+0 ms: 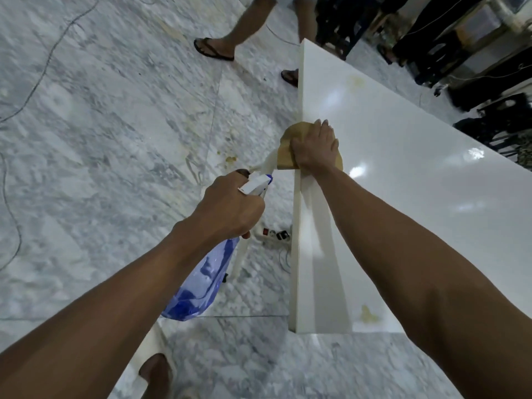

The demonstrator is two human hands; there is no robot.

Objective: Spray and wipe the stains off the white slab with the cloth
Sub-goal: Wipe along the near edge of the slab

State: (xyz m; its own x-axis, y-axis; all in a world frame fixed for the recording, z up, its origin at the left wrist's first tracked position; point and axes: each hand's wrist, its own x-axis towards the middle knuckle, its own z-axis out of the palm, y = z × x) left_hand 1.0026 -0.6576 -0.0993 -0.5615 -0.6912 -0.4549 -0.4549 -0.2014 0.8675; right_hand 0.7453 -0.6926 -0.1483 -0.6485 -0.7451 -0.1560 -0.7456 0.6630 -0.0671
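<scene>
A glossy white slab (403, 180) runs from the near centre to the far right. My right hand (315, 146) lies flat on a tan cloth (288, 152) and presses it onto the slab's left edge. A yellowish stain (370, 315) sits near the slab's front corner and a fainter stain (355, 82) lies at the far end. My left hand (230, 208) grips a blue translucent spray bottle (201, 280) by its white trigger head (256, 184), held beside the slab over the floor.
The floor is grey-white marble (100, 139) with yellowish drips (230, 159) near the slab. A white power strip (273, 236) with cables lies under the slab's edge. A person's sandalled feet (213, 50) stand at the far end. Dark furniture (475, 67) crowds the far right.
</scene>
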